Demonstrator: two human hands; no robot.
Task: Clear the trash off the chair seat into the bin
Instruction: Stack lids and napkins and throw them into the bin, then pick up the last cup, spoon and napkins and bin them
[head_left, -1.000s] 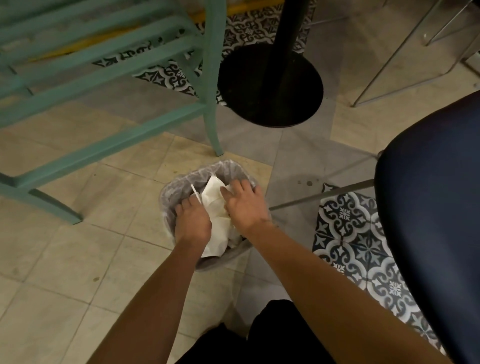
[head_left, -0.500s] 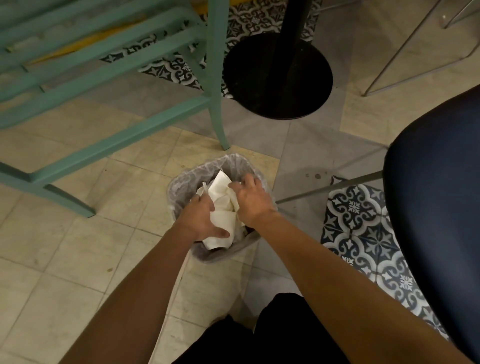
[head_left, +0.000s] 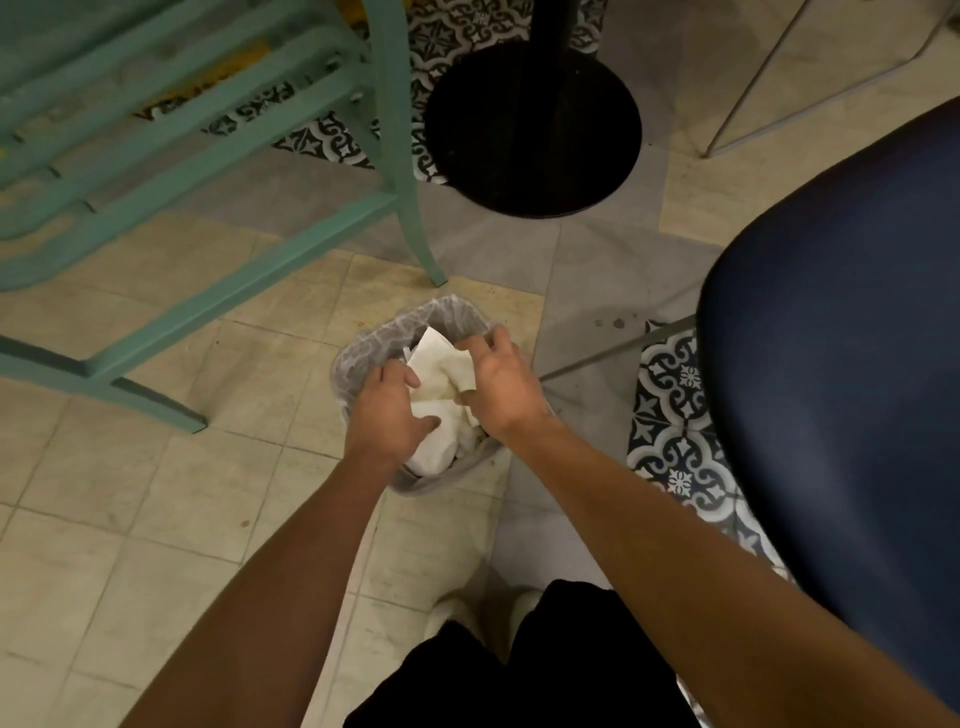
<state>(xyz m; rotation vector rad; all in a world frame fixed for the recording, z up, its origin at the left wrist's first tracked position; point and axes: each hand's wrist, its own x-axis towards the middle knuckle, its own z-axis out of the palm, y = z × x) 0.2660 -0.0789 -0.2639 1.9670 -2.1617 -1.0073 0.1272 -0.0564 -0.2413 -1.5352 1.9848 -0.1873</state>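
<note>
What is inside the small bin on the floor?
Inside the bin, lined with a thin plastic bag, lies crumpled white paper. The left hand and right hand are over it and cover whatever lies deeper.

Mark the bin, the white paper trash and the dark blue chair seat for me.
bin (head_left: 363, 358): head view, liner-covered rim on its left side.
white paper trash (head_left: 441, 364): head view, crumpled sheet between the hands.
dark blue chair seat (head_left: 831, 364): head view, middle of cushion.
</note>
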